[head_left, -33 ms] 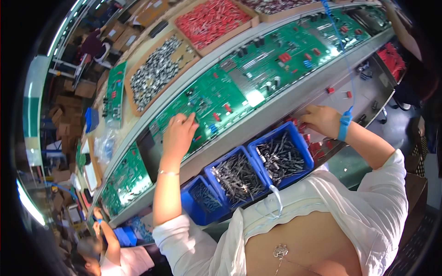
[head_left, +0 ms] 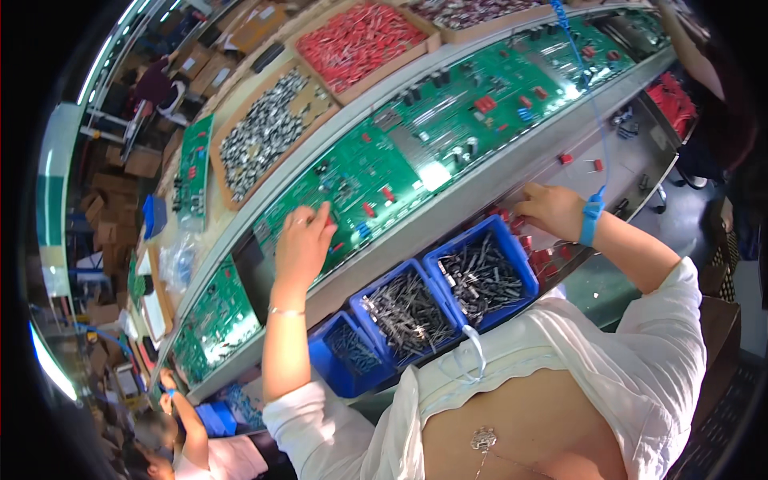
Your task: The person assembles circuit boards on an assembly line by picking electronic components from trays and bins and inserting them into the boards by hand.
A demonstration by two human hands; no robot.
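My left hand (head_left: 302,240) rests on a green circuit board (head_left: 360,180) on the conveyor rail, its fingertips bunched against the board's near left part. Anything between those fingers is hidden. My right hand (head_left: 550,210), with a blue wrist strap (head_left: 590,218) and a blue coiled cord, reaches over a heap of small red components (head_left: 544,258) on the shelf below the rail, fingertips among them. Just near of that hand stands a blue bin of dark leaded parts (head_left: 486,276).
Two more blue bins (head_left: 408,314) (head_left: 344,352) stand in a row leftward. More green boards (head_left: 512,96) (head_left: 216,320) lie along the rail. Behind it are trays of red parts (head_left: 360,40) and grey parts (head_left: 264,132). A co-worker (head_left: 180,436) sits at the lower left.
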